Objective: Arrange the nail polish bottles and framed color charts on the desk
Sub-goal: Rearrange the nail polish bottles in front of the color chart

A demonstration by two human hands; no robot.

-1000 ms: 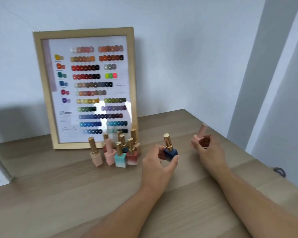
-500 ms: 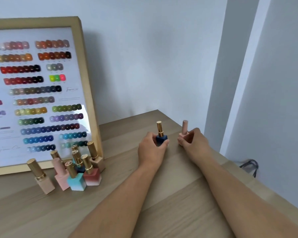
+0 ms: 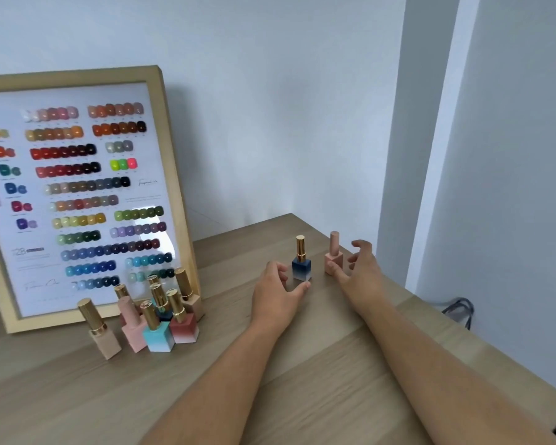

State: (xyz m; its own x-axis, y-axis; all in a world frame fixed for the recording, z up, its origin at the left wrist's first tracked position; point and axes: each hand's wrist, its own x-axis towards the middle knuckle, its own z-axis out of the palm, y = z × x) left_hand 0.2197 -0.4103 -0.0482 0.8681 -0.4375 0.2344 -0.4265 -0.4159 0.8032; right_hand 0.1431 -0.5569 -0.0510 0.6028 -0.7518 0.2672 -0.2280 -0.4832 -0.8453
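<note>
The framed color chart (image 3: pixel 77 200) is cut off at the view's 9 o'clock edge; only 1 shows. Before it, about 8 clustered bottles (image 3: pixel 158 332) overlap, the rear ones half hidden. 2 more stand upright on the desk (image 3: pixel 302 380): the blue bottle (image 3: pixel 301 268) and, at its 3 o'clock, the pink bottle (image 3: pixel 334 261). The left hand (image 3: pixel 276 300) curves loosely round the blue one; contact is unclear. The right hand (image 3: pixel 360 274), fingers spread, has its thumb just beside the pink one.

A nail-salon desk (image 3: pixel 318 364): framed color chart (image 3: pixel 77 200), clustered polish bottles (image 3: pixel 148 316).
</note>
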